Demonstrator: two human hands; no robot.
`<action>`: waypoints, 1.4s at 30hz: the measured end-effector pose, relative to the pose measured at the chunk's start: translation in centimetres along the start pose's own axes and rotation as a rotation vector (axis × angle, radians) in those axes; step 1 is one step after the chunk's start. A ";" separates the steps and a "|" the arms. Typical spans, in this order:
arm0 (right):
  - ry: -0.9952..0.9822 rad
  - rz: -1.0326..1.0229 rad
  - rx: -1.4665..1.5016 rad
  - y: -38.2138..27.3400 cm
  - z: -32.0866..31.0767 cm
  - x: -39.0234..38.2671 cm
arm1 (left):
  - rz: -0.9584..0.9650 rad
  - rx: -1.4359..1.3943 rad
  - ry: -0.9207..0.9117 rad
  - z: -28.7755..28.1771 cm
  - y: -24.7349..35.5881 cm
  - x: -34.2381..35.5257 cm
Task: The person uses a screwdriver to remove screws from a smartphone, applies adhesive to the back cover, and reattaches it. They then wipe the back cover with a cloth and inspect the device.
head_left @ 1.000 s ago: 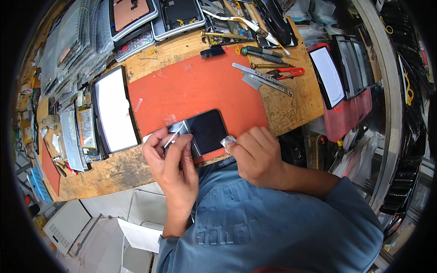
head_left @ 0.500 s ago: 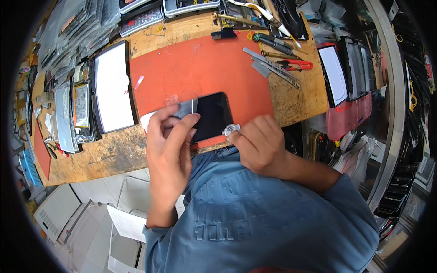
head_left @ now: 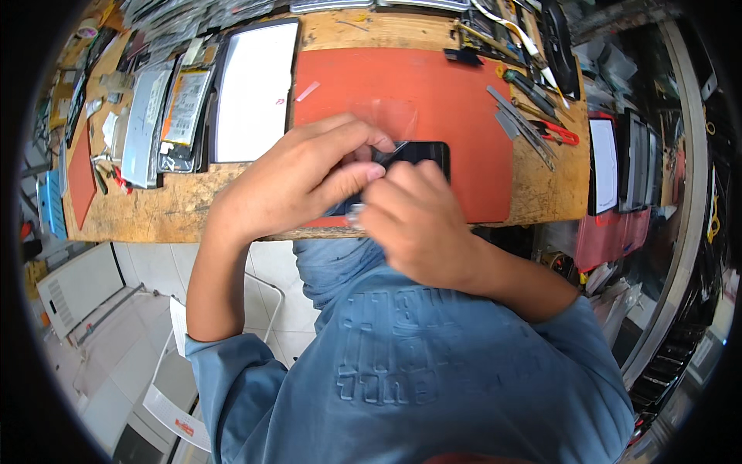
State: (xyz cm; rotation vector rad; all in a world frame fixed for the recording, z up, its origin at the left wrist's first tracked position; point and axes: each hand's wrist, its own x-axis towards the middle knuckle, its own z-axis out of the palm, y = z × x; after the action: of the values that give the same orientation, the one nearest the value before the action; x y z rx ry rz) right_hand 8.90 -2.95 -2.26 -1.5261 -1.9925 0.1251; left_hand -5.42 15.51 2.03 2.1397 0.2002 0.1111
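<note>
A black phone (head_left: 437, 152) lies on the orange mat at the bench's near edge, mostly covered by my hands. Over its left part my left hand (head_left: 290, 174) bends, thumb and forefinger closing on the edge of a thin clear film (head_left: 399, 118). That film reaches past the phone's far edge. Close against those fingertips, my right hand (head_left: 421, 216) is curled over the phone's middle. A crumpled bit of clear plastic (head_left: 355, 216), slightly blurred, pokes out from the right hand's lower left side. The right fingertips are hidden.
The orange mat (head_left: 479, 178) covers the bench's middle. Tweezers and thin metal tools (head_left: 529, 135), red-handled snips (head_left: 559, 133) and screwdrivers (head_left: 529, 91) lie right. A white panel in a black frame (head_left: 255, 93) and phone parts (head_left: 183, 108) lie left.
My right hand has moved left, from beside the phone to over it, next to my left fingertips. My left forearm has swung outward, its hand now lying more sideways. The view has shifted.
</note>
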 end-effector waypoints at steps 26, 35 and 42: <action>0.031 -0.085 -0.125 -0.9 -0.6 0.9 | -0.145 -0.481 -0.471 -4.4 -4.1 2.2; 0.074 -0.059 -0.161 -0.5 -0.8 -0.7 | -0.122 -0.459 -0.459 -4.3 -4.2 1.9; 0.218 0.385 -0.364 3.5 -14.1 -3.6 | -0.117 -0.501 -0.452 -3.9 -4.5 2.8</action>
State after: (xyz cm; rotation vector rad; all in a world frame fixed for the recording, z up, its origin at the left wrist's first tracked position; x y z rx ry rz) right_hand 19.74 -9.11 6.09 -2.0474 -1.5914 -0.2518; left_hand -3.76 21.64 0.35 1.5983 0.0250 -0.3548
